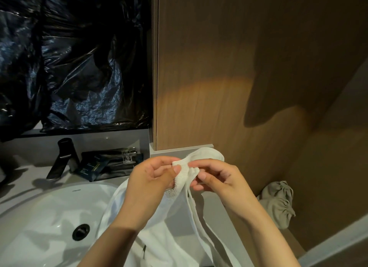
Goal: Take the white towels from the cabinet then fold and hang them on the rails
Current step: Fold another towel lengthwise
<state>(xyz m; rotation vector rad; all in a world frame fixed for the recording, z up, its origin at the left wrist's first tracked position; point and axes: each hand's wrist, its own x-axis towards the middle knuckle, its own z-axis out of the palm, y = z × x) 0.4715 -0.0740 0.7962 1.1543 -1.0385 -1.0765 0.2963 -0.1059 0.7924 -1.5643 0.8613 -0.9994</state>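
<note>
At 8 o'clock is the white sink (35, 217), with the dark faucet (63, 157) at 9. Just below centre, the left grip (151, 179) pinches the top edge of the white towel (159, 238). The right grip (217, 181) pinches the same edge just beside it. The towel hangs toward 6, over the sink's right side. A grey cloth (278, 203) lies at 4.

The towel (185, 175) pinched in your fingers (169, 172) is plain white, with a nubbly woven band along its edge. Left of your fingers, the sink basin (49, 213) is glossy white, its drain (80, 232) black; the tap (63, 157) is black, the sachets (93, 168) dark navy. Above your fingers is brown wood-grain panelling (209, 77) and crinkled, glossy black plastic (69, 57). Right of them is a greyish-beige cloth (278, 203).
</note>
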